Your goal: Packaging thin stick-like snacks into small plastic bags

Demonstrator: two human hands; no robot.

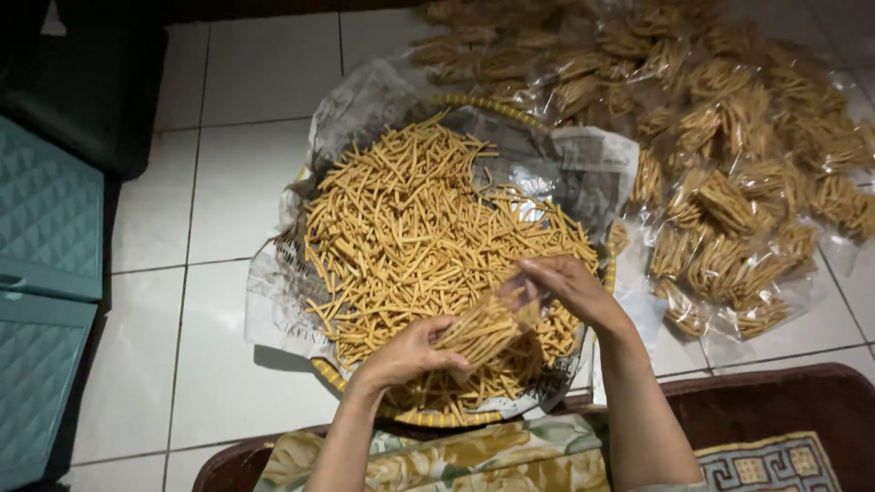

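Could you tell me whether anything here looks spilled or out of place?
Nothing stands out: the snack sticks lie inside the paper-lined tray, and the filled bags are heaped on the tiled floor.

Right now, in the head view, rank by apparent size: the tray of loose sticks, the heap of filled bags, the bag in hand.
1. Heap of filled bags, though cropped.
2. Tray, close behind; unsure.
3. Bag in hand, smallest.

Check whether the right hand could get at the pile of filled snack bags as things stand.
Probably yes: the right hand pinches the clear bag, but the filled snack bags lie open on its side.
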